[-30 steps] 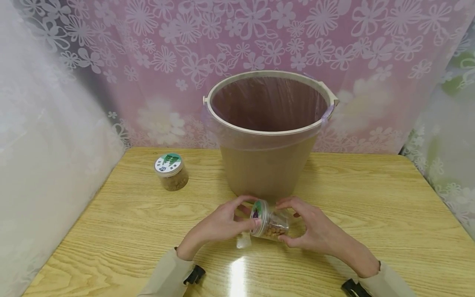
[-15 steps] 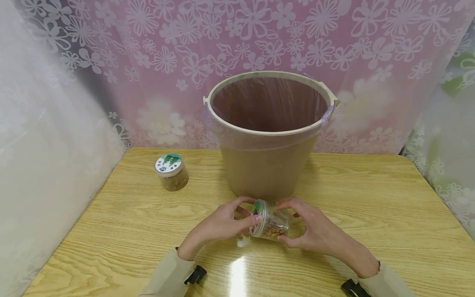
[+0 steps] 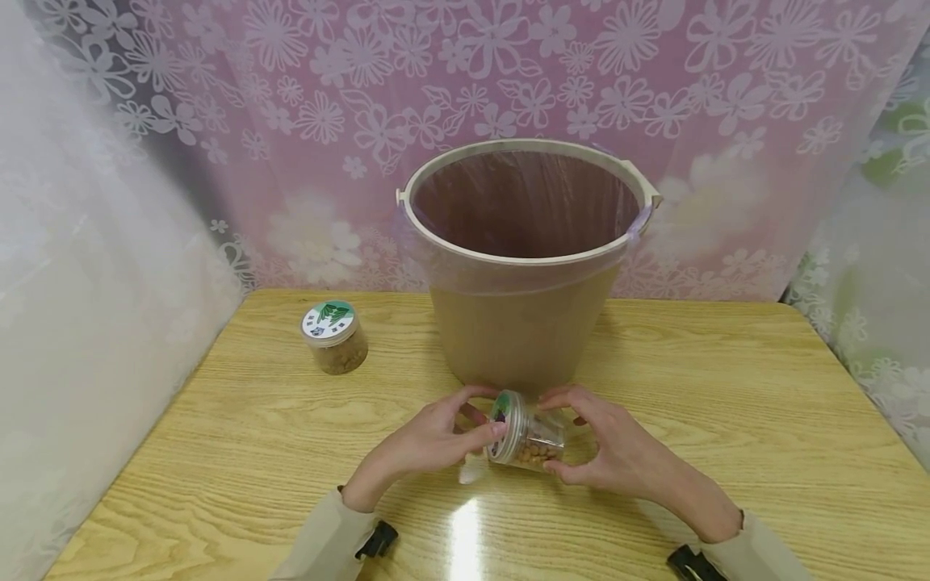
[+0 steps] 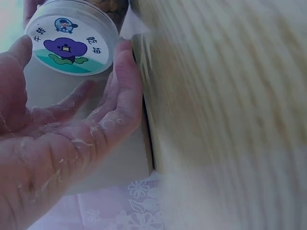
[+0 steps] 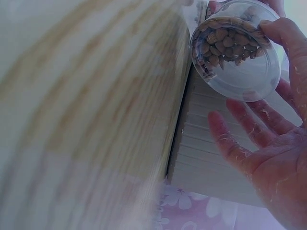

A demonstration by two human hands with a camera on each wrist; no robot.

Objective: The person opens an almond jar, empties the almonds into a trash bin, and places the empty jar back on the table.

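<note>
A clear plastic jar (image 3: 540, 445) of brown nut kernels lies tilted on its side in front of the bin, its lid facing left. My left hand (image 3: 439, 436) holds the lid between thumb and fingers. In the left wrist view the white and green lid (image 4: 67, 45) carries a purple cartoon figure, with fingertips at its edge. At the other end my right hand (image 3: 613, 444) grips the jar's base by thumb and fingers. Through the clear base, the right wrist view shows the kernels (image 5: 230, 45) piled to one side, while the lower fingers (image 5: 254, 124) extend past the jar.
Behind the hands stands a large beige bin (image 3: 516, 331) lined with a thin plastic bag. A second lidded jar (image 3: 337, 339) is upright at the back left of the wooden table (image 3: 240, 460). Floral curtains (image 3: 320, 121) hang behind and at both sides.
The left thumb and fingers have shifted slightly along the lid. The jar and right hand stay almost in place; the second jar and the bin have not moved.
</note>
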